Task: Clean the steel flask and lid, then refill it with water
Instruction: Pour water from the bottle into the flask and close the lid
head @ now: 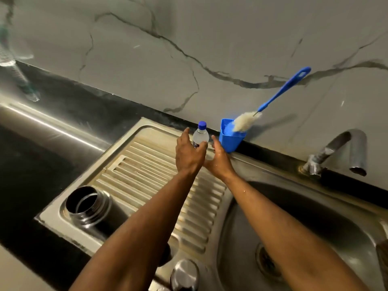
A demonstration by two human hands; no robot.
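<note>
Head view shows the steel sink (pixel 315 217) filling the lower right of the frame with its ribbed drainboard (pixel 147 171) across the centre, where the open steel flask (pixel 89 204) stands at lower left, well apart from both hands, and its lid (pixel 184 274) sits at the bottom edge near centre. At the centre, the left hand (pixel 189 154) curls its fingers round a small water bottle (pixel 200 133) with a blue cap, while the right hand (pixel 218 158) is beside it with fingers relaxed, gripping nothing. Just right of the hands a blue cup (pixel 230 139) holds a bottle brush (pixel 273 97).
</note>
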